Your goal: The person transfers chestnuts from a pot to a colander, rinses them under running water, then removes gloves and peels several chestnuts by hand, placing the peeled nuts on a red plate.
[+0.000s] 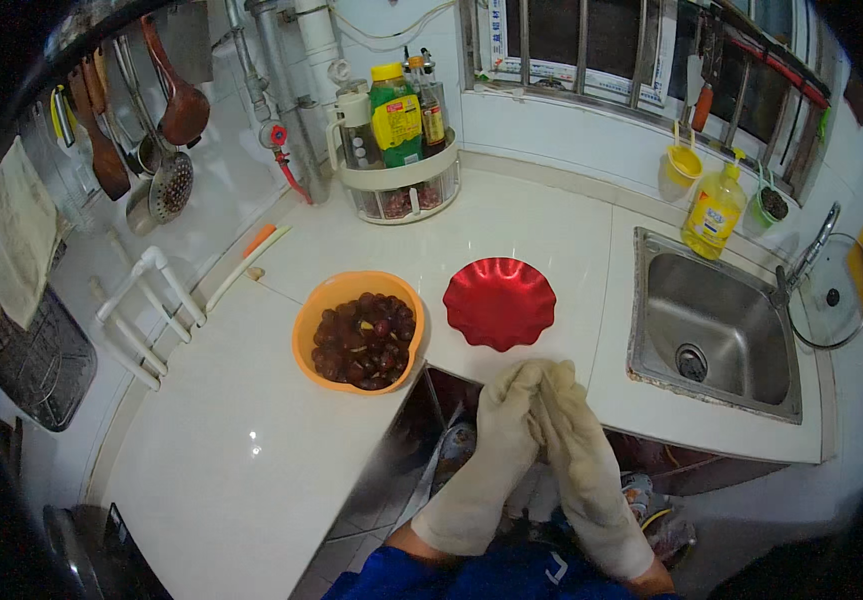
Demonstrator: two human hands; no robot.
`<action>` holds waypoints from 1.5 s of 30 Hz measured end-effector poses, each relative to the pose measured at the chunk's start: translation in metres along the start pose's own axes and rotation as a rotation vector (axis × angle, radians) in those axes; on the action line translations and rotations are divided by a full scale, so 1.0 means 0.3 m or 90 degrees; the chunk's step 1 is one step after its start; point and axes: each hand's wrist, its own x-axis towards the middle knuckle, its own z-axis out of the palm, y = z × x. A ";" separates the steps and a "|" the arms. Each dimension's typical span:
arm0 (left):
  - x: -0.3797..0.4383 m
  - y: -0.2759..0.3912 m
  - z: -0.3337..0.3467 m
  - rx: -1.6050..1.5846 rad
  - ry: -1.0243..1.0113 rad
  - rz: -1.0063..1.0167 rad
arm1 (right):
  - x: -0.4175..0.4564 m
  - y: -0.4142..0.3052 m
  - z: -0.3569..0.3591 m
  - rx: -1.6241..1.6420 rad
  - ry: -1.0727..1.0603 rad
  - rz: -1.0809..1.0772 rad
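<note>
My left hand [505, 420] and my right hand [575, 431], both in long off-white gloves, press together at the counter's front edge. No object shows between them; their palms are hidden, and the finger posture is hard to read. Just beyond them lies a red dish with a wavy rim [500, 304]. To its left stands an orange plastic bowl [304, 330] filled with dark reddish-brown round fruits [364, 337], with a few small yellowish pieces among them. Neither hand touches the dish or the bowl.
A steel sink [709, 322] lies right, with a yellow soap bottle [713, 214] behind. A round condiment rack [401, 184] stands at the back corner. A carrot [259, 240] and a green onion stalk [240, 274] lie left, near a white pipe rack [150, 262]. Utensils hang upper left.
</note>
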 end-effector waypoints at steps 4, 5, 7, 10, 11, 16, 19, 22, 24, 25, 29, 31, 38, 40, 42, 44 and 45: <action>-0.198 0.227 -0.018 0.038 -0.029 0.172 | -0.075 -0.129 0.174 0.024 -0.184 0.264; -0.222 0.289 -0.011 0.121 -0.056 0.208 | -0.064 -0.108 0.185 0.043 -0.242 0.262; -0.288 0.364 -0.096 0.139 -0.019 0.176 | -0.027 -0.066 0.239 0.092 -0.376 0.251; -0.379 0.475 -0.193 0.165 0.084 0.262 | 0.049 -0.031 0.367 0.138 -0.449 0.372; -0.395 0.517 -0.219 0.163 0.083 0.283 | 0.069 -0.030 0.404 0.150 -0.468 0.372; -0.434 0.643 -0.299 0.022 0.204 0.352 | 0.137 0.089 0.556 0.187 -0.511 0.313; -0.442 0.660 -0.364 -0.040 0.253 0.362 | 0.164 0.148 0.631 0.207 -0.518 0.278; -0.404 0.667 -0.351 -0.023 0.384 0.392 | 0.179 0.182 0.653 0.204 -0.505 0.255; -0.414 0.691 -0.357 0.045 0.293 0.357 | 0.177 0.192 0.654 0.199 -0.487 0.241; -0.411 0.705 -0.365 0.043 0.272 0.335 | 0.177 0.192 0.653 0.194 -0.478 0.231; -0.391 0.711 -0.407 0.036 0.323 0.317 | 0.179 0.224 0.657 0.200 -0.452 0.210; -0.378 0.711 -0.443 0.046 0.309 0.349 | 0.185 0.250 0.670 0.202 -0.439 0.199; -0.351 0.805 -0.459 0.061 0.283 0.329 | 0.231 0.399 0.710 0.226 -0.447 0.132; -0.326 0.818 -0.515 0.087 0.316 0.365 | 0.236 0.400 0.735 0.243 -0.436 0.096; -0.317 0.835 -0.520 0.143 0.367 0.363 | 0.253 0.364 0.774 0.255 -0.407 0.056; -0.264 0.832 -0.493 0.061 0.380 0.436 | 0.274 0.359 0.787 0.241 -0.391 0.039; -0.259 0.834 -0.529 0.094 0.351 0.430 | 0.284 0.364 0.787 0.228 -0.386 0.036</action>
